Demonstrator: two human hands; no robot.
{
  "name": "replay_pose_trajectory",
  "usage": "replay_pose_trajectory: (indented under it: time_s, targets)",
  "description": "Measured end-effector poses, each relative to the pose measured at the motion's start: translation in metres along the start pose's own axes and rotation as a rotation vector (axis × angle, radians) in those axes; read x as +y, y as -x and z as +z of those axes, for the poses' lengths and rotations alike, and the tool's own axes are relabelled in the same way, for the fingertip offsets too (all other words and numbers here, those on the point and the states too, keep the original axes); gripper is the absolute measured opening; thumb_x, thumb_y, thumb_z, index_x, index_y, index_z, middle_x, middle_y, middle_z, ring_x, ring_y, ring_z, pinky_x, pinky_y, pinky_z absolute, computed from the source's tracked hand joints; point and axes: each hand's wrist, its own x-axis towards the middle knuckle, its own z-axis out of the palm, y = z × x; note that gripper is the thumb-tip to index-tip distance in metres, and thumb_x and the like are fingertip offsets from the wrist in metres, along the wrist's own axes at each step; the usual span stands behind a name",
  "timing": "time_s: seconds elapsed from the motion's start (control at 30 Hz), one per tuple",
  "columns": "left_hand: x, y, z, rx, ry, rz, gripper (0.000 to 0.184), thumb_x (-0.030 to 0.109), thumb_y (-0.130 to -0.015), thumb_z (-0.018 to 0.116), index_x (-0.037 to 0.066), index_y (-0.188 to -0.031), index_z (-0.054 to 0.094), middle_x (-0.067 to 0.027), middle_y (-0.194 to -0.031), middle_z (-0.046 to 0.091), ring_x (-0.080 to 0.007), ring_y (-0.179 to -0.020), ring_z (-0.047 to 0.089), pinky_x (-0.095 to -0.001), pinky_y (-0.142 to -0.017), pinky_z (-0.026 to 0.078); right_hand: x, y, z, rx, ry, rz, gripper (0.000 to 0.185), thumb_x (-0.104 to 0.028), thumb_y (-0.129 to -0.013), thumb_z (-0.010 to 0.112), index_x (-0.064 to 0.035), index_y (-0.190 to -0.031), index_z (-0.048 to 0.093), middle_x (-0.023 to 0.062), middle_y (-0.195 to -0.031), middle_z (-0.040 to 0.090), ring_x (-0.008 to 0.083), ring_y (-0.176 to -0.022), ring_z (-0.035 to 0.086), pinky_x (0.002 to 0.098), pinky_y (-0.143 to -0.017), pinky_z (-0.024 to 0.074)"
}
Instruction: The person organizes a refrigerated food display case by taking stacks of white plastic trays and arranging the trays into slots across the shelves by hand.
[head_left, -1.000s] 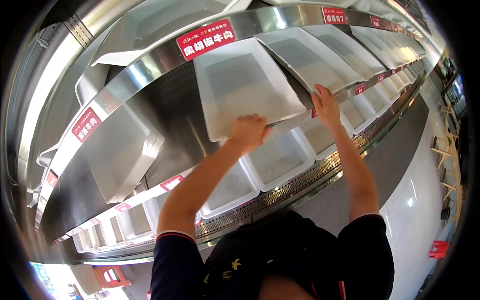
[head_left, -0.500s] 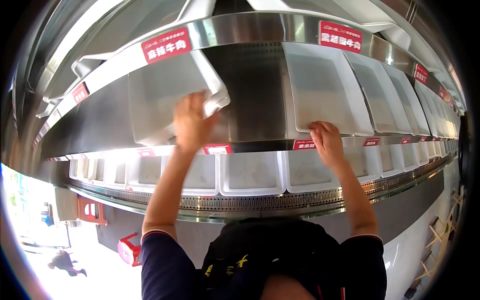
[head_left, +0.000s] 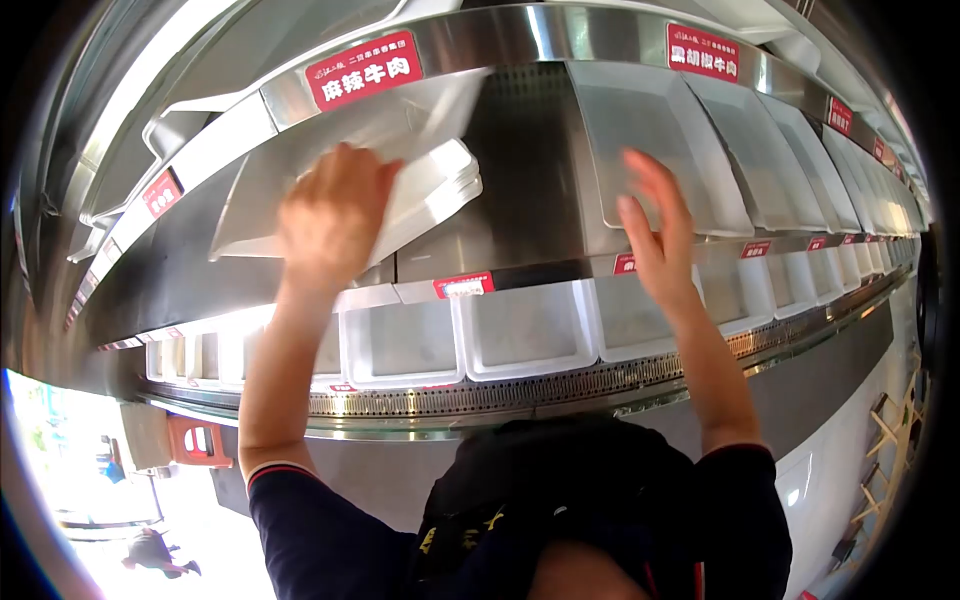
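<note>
A white plastic tray (head_left: 262, 195), tilted above stacked trays (head_left: 452, 188), seems clamped in the left hand (head_left: 335, 215): apparently being separated, which calls for steady grip. Right hand (head_left: 655, 220), fingers apart, nears another tray (head_left: 655, 130); blur obscures contact.

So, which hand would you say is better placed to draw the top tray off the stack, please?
The left hand, I'd judge: it grips the top tray, which is out of line with the stack. The right hand is open, by another tray.
</note>
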Motion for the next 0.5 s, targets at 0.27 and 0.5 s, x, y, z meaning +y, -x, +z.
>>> replay_pose_trajectory:
  time_s: [0.27, 0.5]
  targets:
    - [0.086, 0.018, -0.002, 0.042, 0.241, 0.200, 0.011, 0.013, -0.071, 0.062, 0.007, -0.080, 0.059, -0.0043, -0.080, 0.053, -0.0170, -0.077, 0.056, -0.0280, -0.064, 0.047, -0.001, -0.043, 0.091, -0.015, -0.804, 0.640, 0.048, -0.030, -0.086, 0.060, -0.0046, -0.124, 0.046, 0.0109, -0.114, 0.056, 0.0217, -0.098, 0.060, 0.0354, -0.079, 0.0546]
    - [0.063, 0.092, 0.003, 0.014, 0.453, 0.415, 0.023, 0.012, -0.068, 0.071, 0.012, -0.089, 0.063, -0.0067, -0.086, 0.061, -0.0248, -0.084, 0.061, -0.0349, -0.076, 0.052, 0.067, -0.035, -0.001, 0.437, -0.601, 0.751, 0.034, -0.024, -0.084, 0.062, -0.0097, -0.113, 0.051, 0.0009, -0.096, 0.059, 0.0107, -0.075, 0.057, 0.0236, -0.054, 0.0459]
